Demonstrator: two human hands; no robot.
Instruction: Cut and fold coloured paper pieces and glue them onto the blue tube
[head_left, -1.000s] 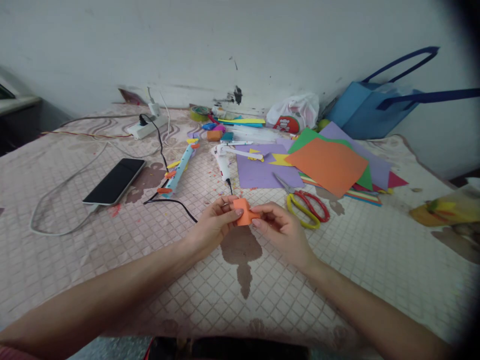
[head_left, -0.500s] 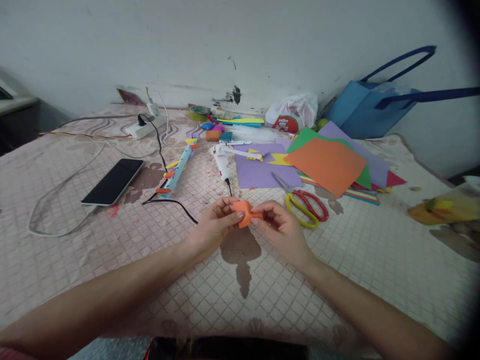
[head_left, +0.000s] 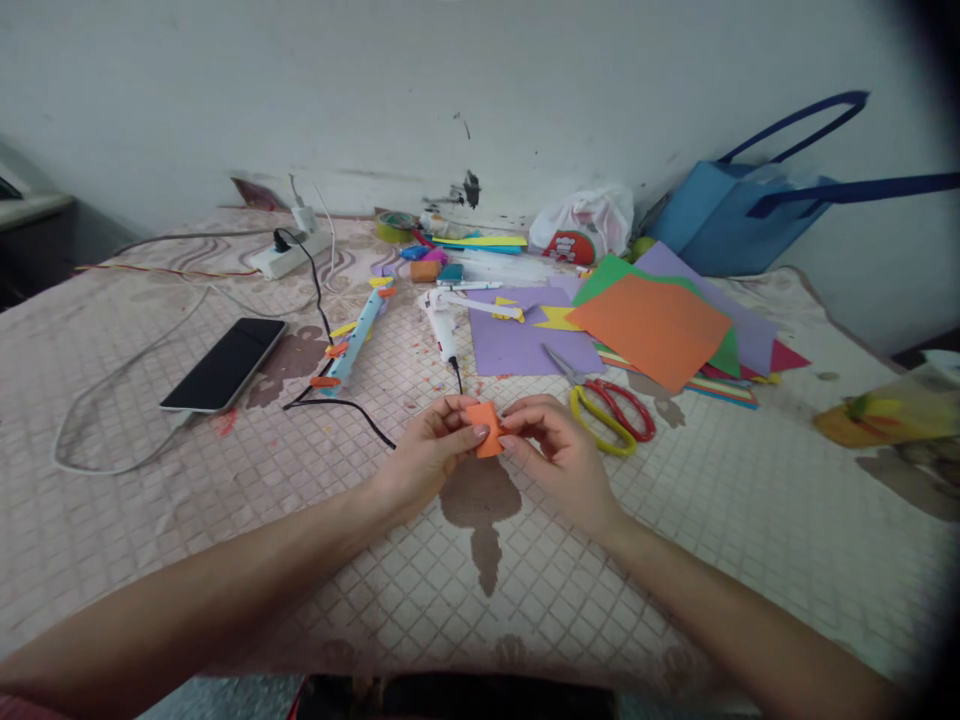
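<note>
Between my hands, above the patterned tablecloth, is a small folded piece of orange paper (head_left: 486,428). My left hand (head_left: 435,440) pinches it from the left, thumb on its front face. From the right, my right hand (head_left: 559,450) has thumb and fingertips closed at the paper's right edge. Just beyond lies a white glue gun (head_left: 441,330) with its black cord running toward my hands. Scissors (head_left: 611,405) with one yellow and one red handle rest to the right of my right hand. A light-blue decorated strip (head_left: 358,335) with orange and yellow pieces lies to the left.
Coloured paper sheets (head_left: 652,330) are stacked at the right, beside a purple sheet (head_left: 517,345). A phone (head_left: 225,362) on a cable lies left, with a power strip (head_left: 289,255) behind. A blue bag (head_left: 735,215), a white plastic bag (head_left: 585,225) and a cup (head_left: 892,415) stand farther right.
My right fingers have shifted slightly at the paper's right edge, and the orange part that stuck out toward them shows less. My left hand keeps its pinch.
</note>
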